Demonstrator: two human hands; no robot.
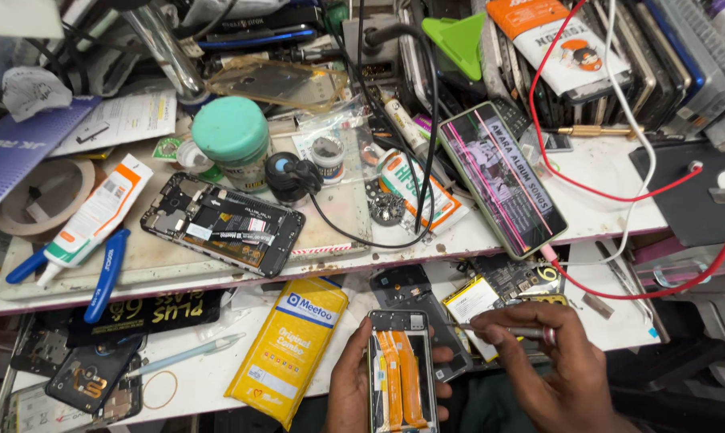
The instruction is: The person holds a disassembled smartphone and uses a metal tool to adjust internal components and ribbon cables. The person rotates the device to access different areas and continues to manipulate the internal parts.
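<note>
My left hand [348, 389] grips an opened phone frame [401, 373] from below, upright at the bottom centre; orange flex ribbons run down its inside. My right hand [551, 365] pinches a thin metal tool [502, 329] that points left toward the frame's upper right edge. The tool's tip sits just beside the frame. A phone battery [468, 301] lies behind my right hand on the lower shelf.
On the upper shelf lie a stripped phone body [222, 223], a lit phone with a striped screen [502, 178], a green-lidded jar [232, 136], a glue tube [98, 215] and blue tweezers [107, 273]. A yellow packet [290, 345] lies left of my hands. Red and black cables [587, 188] cross the bench.
</note>
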